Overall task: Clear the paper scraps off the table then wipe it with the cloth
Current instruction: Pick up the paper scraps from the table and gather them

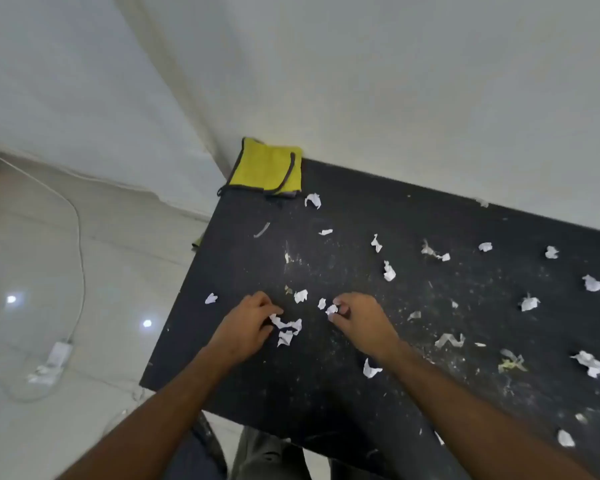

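Near edge of dark worktop (291, 403): loose scrap (371, 368) beside right forearm. Just beyond, left hand (248, 323), fingers curled over a small cluster of scraps (286, 329), touching but not clearly gripping. Right hand (359, 318), fingers pinched shut on one crumpled scrap (331, 309). Further right and far: many more scraps (591, 283) scattered well apart amid dust and crumbs. Far left corner: yellow cloth (267, 168), folded, untouched. Risks, judged: light scraps knocked off the left edge by a sweeping forearm; small bits dropped from overfull hands; fine debris smeared if wiped too soon.
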A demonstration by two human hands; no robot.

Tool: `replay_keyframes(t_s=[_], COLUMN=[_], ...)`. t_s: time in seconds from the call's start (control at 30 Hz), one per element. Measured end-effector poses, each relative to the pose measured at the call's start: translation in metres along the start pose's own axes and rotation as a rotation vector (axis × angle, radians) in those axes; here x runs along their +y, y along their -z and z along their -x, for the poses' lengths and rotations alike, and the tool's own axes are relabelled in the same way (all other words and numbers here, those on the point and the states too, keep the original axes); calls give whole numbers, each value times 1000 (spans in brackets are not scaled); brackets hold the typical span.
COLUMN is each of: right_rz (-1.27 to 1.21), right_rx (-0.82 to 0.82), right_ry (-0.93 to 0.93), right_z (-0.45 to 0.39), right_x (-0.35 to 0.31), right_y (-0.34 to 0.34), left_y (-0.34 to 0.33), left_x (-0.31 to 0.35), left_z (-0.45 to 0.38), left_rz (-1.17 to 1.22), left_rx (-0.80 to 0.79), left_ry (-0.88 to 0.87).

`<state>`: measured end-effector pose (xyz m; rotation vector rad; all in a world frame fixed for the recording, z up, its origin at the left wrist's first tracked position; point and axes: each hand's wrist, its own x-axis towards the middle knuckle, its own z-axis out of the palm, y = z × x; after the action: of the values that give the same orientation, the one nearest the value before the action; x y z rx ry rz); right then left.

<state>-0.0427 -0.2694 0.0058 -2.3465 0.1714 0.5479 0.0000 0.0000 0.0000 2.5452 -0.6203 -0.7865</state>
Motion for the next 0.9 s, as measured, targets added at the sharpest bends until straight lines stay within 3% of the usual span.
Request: replay_keyframes(t_s=[0.33,0.67,0.9], right_rz=[74,-178,-183], right_rx=[172,200,227], right_ry=[-189,-212,-281], right_z=[-3,-5,-17], right_x=[-12,-23,-25], right_y=[-40,-30,-36], left_y=[-6,10,19], left_x=[-14,-25,-43], left_z=[-16,-9,1], left_rz=[-55,277,277], left_rx=[-30,116,190], left_ry=[-145,21,116])
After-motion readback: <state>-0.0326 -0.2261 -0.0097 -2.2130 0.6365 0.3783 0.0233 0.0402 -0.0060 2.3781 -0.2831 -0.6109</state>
